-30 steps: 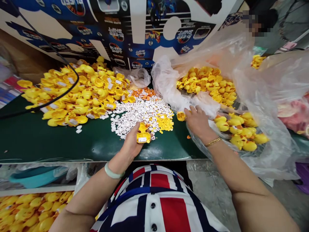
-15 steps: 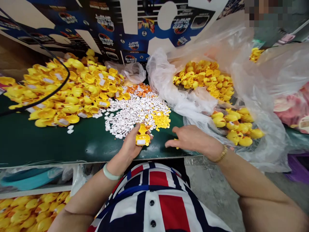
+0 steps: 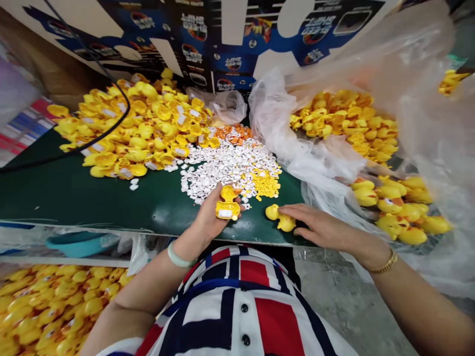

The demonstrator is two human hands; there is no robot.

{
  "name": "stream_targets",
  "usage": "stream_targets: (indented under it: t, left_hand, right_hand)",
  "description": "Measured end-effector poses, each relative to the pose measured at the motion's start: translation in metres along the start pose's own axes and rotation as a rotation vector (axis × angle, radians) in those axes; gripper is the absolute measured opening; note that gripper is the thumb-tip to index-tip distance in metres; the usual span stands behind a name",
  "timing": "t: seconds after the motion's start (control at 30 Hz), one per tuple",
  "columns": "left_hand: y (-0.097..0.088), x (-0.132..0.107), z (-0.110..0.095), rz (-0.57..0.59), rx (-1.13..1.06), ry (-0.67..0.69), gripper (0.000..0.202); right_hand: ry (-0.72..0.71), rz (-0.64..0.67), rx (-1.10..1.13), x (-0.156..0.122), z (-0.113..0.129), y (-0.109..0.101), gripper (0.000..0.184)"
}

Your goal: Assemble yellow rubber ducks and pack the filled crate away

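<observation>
My left hand [image 3: 210, 217] is closed round a yellow duck half [image 3: 227, 204] that has a white piece set in its underside, held just above the green table [image 3: 74, 198] near its front edge. My right hand [image 3: 319, 227] lies on the table to the right, fingers stretched toward a whole yellow duck [image 3: 281, 218] and touching it. A heap of small white parts [image 3: 226, 168] and a smaller patch of yellow parts [image 3: 265, 182] lie just beyond both hands.
A big pile of yellow duck halves [image 3: 137, 128] covers the table's back left, crossed by a black cable [image 3: 122, 116]. Orange bits [image 3: 233, 132] lie behind the white heap. A clear plastic bag [image 3: 371, 128] of ducks spreads on the right. More ducks fill a bin [image 3: 48, 306] below left.
My right hand has left the plastic bag, come back to the table front and set a yellow duck down there. My left hand has kept hold of its duck half.
</observation>
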State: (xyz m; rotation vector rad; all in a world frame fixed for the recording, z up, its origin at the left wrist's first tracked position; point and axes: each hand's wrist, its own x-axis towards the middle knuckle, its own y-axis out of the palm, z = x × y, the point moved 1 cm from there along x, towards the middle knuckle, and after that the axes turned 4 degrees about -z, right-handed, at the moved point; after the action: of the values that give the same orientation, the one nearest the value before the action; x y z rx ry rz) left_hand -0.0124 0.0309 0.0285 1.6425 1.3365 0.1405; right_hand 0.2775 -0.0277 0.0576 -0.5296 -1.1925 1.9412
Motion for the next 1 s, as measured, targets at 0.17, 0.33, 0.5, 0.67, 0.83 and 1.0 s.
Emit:
stream_targets:
  t: [0.17, 0.33, 0.5, 0.67, 0.83, 1.0]
  left_hand:
    - [0.004, 0.004, 0.009, -0.004, 0.019, -0.01, 0.046]
    - [0.007, 0.002, 0.015, -0.026, 0.047, 0.049, 0.052]
    - [0.012, 0.0, 0.02, -0.032, 0.042, 0.1, 0.059]
    - [0.012, -0.001, 0.019, -0.094, 0.017, 0.062, 0.062]
    - [0.012, -0.001, 0.021, -0.142, 0.011, 0.092, 0.058]
    - [0.012, -0.003, 0.019, -0.051, -0.033, 0.044, 0.053]
  right_hand:
    - [-0.031, -0.133, -0.177, -0.003, 0.015, 0.049, 0.035]
    - [-0.058, -0.398, -0.2, 0.032, 0.033, 0.044, 0.044]
    - [-0.231, -0.411, -0.182, 0.077, 0.062, 0.024, 0.044]
    - [-0.289, -0.264, -0.283, 0.099, 0.074, 0.027, 0.039]
    - [-0.242, -0.144, -0.268, 0.107, 0.073, 0.026, 0.03]
    - [-0.25, -0.1, -0.305, 0.107, 0.073, 0.027, 0.038]
